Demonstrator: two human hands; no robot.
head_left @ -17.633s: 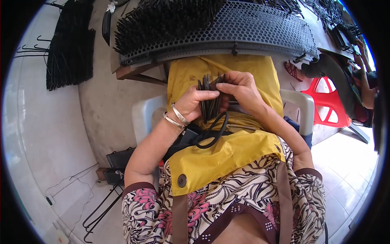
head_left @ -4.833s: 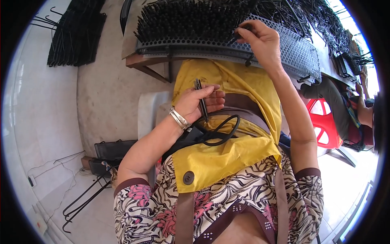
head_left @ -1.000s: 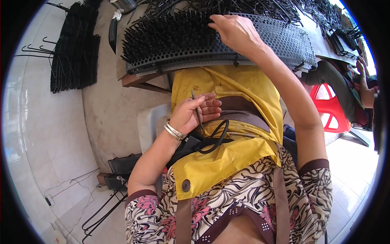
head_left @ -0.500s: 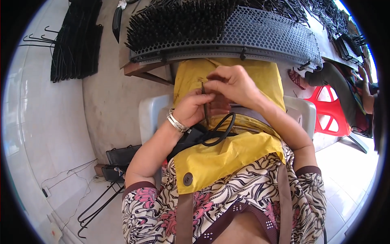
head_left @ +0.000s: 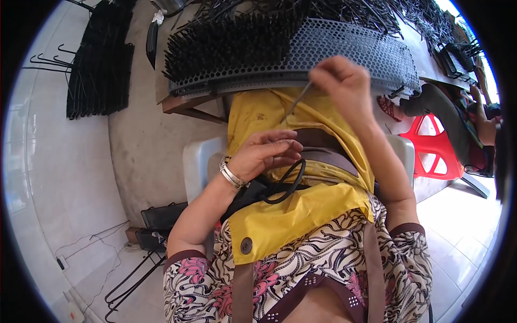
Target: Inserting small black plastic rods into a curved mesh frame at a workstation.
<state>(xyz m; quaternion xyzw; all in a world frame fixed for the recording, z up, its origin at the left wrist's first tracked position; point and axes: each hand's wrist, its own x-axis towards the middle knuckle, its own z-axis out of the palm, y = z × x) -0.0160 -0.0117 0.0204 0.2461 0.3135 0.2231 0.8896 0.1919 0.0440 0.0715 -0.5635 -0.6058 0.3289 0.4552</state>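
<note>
My right hand (head_left: 347, 89) is raised over the lap at the front edge of a perforated metal tray (head_left: 350, 51). Its thumb and fingers pinch one end of a thin dark stick (head_left: 299, 101), which slants down to the left and is slightly blurred. Lower and to the left, my left hand (head_left: 266, 153) hovers over the yellow apron (head_left: 253, 116), its fingers loosely bent and nothing seen in them. A dense mass of black sticks (head_left: 226, 48) stands upright in the tray's left part; bare holes show on the right part.
Loose black sticks (head_left: 355, 13) lie heaped behind the tray. A black cable loop (head_left: 291, 185) is near my left wrist. Black bundles with hooks (head_left: 99, 75) hang at the left wall. At the right, another person's leg (head_left: 439, 110) is beside a red plastic stool (head_left: 431, 142).
My right hand has moved up and to the right, drawing the stick out of my left hand. The left hand has let go and dropped slightly.
</note>
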